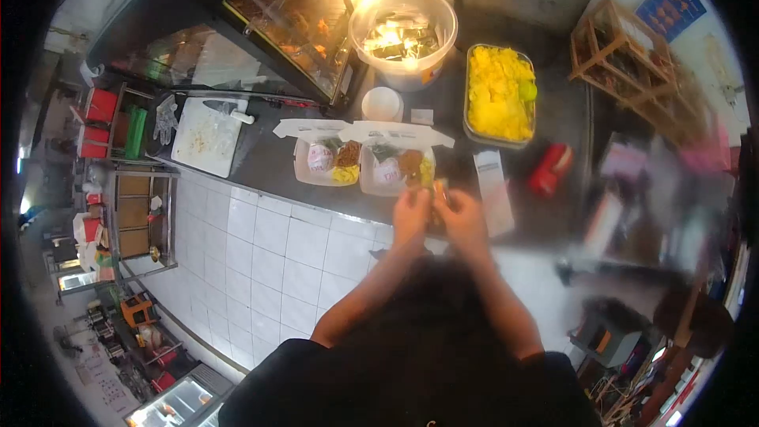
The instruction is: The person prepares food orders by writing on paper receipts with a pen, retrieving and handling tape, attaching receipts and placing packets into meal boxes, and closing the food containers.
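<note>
Both hands are close together at the counter's front edge, just right of the open boxes. My left hand [412,217] has its fingers bent inward, and my right hand [462,218] is closed around a small orange item [439,188]. Whether my left fingers also grip it is too small to tell. Beside them stands an open food box [383,187] with a wrapped white bundle, brown food, greens and yellow pieces. A second open box [305,173] with similar contents stands to its left. Right of my hands lies a white printed carton [495,198].
Behind are a tray of yellow food [501,95], a clear tub [405,39], a white round container [383,104] and a glass case [292,16]. A red packet [552,169] lies right. A knife [225,108] rests on a white board [207,138] at left.
</note>
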The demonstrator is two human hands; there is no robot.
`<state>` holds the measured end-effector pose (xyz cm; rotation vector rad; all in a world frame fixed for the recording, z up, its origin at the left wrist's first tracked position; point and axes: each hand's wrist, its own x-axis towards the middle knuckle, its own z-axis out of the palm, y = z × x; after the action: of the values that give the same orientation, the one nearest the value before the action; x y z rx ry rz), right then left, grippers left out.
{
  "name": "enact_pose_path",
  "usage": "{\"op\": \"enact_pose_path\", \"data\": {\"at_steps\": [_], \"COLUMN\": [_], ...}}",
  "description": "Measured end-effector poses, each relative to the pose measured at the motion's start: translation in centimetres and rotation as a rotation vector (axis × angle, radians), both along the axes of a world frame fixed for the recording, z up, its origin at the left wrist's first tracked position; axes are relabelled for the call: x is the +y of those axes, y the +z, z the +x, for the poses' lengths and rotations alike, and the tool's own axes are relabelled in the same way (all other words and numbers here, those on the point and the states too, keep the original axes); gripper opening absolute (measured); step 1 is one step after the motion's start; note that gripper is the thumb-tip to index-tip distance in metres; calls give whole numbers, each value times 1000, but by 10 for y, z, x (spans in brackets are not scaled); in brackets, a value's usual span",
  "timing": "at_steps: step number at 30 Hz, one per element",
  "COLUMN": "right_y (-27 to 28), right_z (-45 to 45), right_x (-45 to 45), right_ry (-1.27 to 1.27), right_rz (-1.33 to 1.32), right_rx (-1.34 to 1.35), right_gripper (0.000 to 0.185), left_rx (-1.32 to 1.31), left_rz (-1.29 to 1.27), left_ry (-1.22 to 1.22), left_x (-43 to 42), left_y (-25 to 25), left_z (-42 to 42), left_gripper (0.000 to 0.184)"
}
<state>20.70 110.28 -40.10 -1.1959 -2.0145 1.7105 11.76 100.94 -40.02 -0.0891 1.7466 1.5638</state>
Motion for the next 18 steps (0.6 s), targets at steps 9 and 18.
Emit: {"op": "enact_pose_path", "data": {"at_steps": [9, 18], "right_y": [-9, -47], "right_z": [-120, -79], "right_x": [-2, -39], "right_ry": [82, 51], "right_rz": [46, -101], "right_rx": [117, 50], "right_gripper": [27, 26], "left_rx": [259, 522], "left_rz": [351, 374], "left_ry": [23, -146], "left_x": [-46, -74], "left_y": [-134, -135], "left_z": [-115, -134], "left_gripper": [26, 33]}}
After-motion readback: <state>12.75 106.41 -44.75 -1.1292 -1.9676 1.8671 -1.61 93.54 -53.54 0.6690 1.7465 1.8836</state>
